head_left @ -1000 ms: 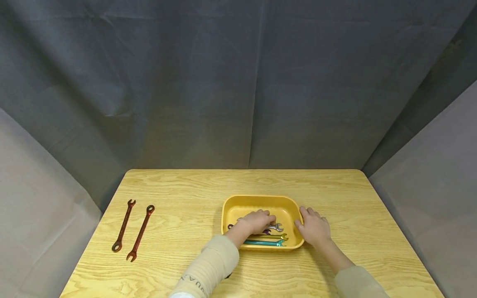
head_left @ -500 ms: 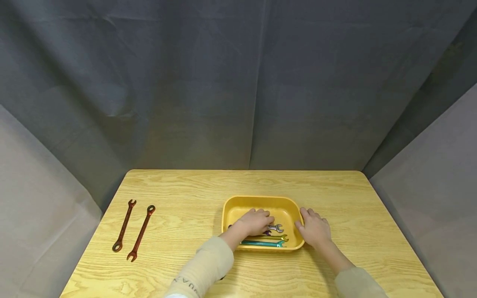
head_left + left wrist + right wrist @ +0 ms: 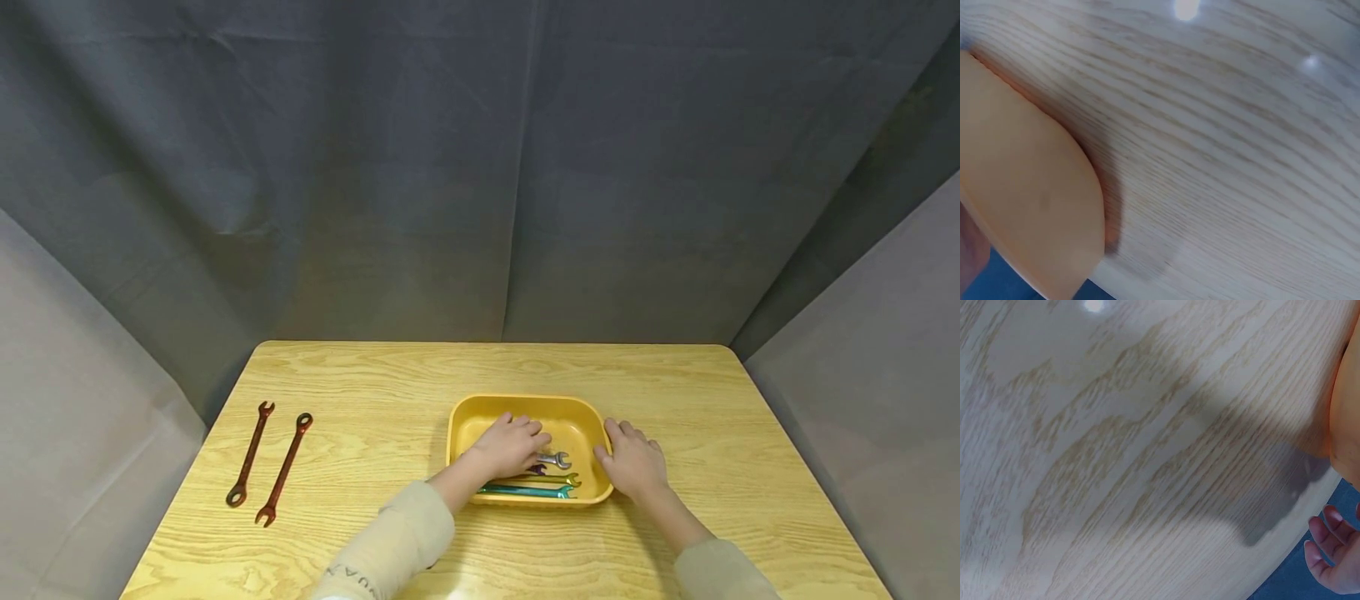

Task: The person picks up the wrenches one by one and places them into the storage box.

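A yellow tray (image 3: 525, 408) sits on the wooden table (image 3: 420, 375). Inside it lie a silver wrench (image 3: 556, 459), a purple one (image 3: 537, 470), a yellow-green one (image 3: 561, 479) and a teal one (image 3: 525, 491). My left hand (image 3: 512, 446) reaches into the tray, knuckles up, fingers curved down over the wrench handles. Its grip is hidden. My right hand (image 3: 634, 460) rests relaxed against the tray's right rim, holding nothing. The left wrist view shows only the tray's outer wall (image 3: 1022, 206) and table. The right wrist view shows table, a sliver of tray (image 3: 1346, 419) and some fingertips (image 3: 1329, 550).
Two red wrenches (image 3: 250, 454) (image 3: 283, 468) lie side by side near the table's left edge. Grey cloth (image 3: 480, 167) hangs behind and at both sides of the table.
My left hand has slid slightly left and back inside the tray, and its forearm has drawn toward me. The right hand and the wrenches stay put.
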A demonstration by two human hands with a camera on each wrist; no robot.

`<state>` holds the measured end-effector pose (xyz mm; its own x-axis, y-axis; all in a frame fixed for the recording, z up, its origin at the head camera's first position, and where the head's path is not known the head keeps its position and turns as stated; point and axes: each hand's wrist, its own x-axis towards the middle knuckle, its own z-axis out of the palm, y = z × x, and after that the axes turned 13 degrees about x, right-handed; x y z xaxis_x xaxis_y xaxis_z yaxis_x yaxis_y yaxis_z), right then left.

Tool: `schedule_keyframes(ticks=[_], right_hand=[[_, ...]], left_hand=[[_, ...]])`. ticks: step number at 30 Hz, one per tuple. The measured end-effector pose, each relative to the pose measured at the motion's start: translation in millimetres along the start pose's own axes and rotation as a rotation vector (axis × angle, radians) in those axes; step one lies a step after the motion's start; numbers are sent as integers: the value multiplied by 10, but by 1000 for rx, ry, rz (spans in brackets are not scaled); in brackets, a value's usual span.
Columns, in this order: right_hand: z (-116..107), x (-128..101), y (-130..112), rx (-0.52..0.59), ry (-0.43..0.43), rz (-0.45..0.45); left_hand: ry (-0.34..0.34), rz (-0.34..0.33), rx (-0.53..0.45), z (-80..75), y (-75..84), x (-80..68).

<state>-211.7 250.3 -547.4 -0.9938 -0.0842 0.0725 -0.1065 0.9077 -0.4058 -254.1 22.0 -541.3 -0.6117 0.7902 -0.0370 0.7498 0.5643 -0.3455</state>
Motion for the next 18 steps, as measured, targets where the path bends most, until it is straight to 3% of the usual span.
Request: schedule_keyframes(ticks=[11,18], right_hand=[[15,7,16,3,-9,9],[13,11,18,5,-14,10]], left_hand=[[109,-66,30,-9,-160,-152],[164,-111,-8,-38,-288,-237]])
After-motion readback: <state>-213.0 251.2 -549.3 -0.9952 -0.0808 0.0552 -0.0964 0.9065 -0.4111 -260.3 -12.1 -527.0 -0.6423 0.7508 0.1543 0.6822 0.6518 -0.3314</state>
